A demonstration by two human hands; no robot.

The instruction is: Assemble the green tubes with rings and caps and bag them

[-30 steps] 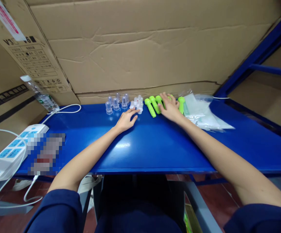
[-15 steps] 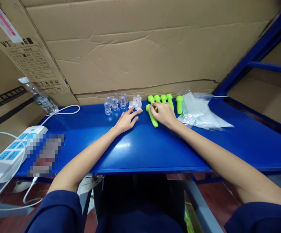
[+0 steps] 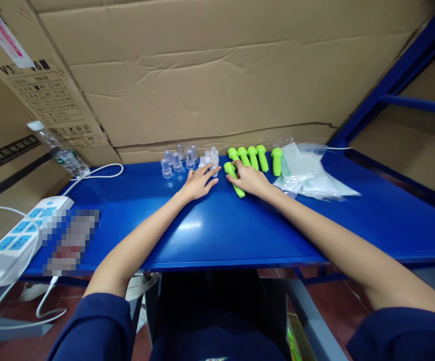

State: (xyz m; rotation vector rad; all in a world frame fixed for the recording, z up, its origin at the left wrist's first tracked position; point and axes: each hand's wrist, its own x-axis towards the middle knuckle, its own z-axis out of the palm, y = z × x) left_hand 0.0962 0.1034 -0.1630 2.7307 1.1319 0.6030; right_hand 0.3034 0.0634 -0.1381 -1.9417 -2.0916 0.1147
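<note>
Blue table [image 3: 202, 225] mid-frame, with left hand [image 3: 196, 186], fingers spread, beside small caps [image 3: 207, 157], and right hand [image 3: 252, 180] over green stick [image 3: 230, 168], finger grip unclear, perhaps for steadying.

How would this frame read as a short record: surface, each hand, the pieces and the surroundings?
Surface: blue table
Backdrop: cardboard
Left hand: fingers spread, at the small white pieces
Right hand: on the nearest green piece; firmness of grip unclear
Other green pieces: five, toward the table's back edge
Clear domed pieces: grouped left of the white ones
Right side: plastic bags
Left side: power strip, tilted clear bottle, pixelated object
</note>
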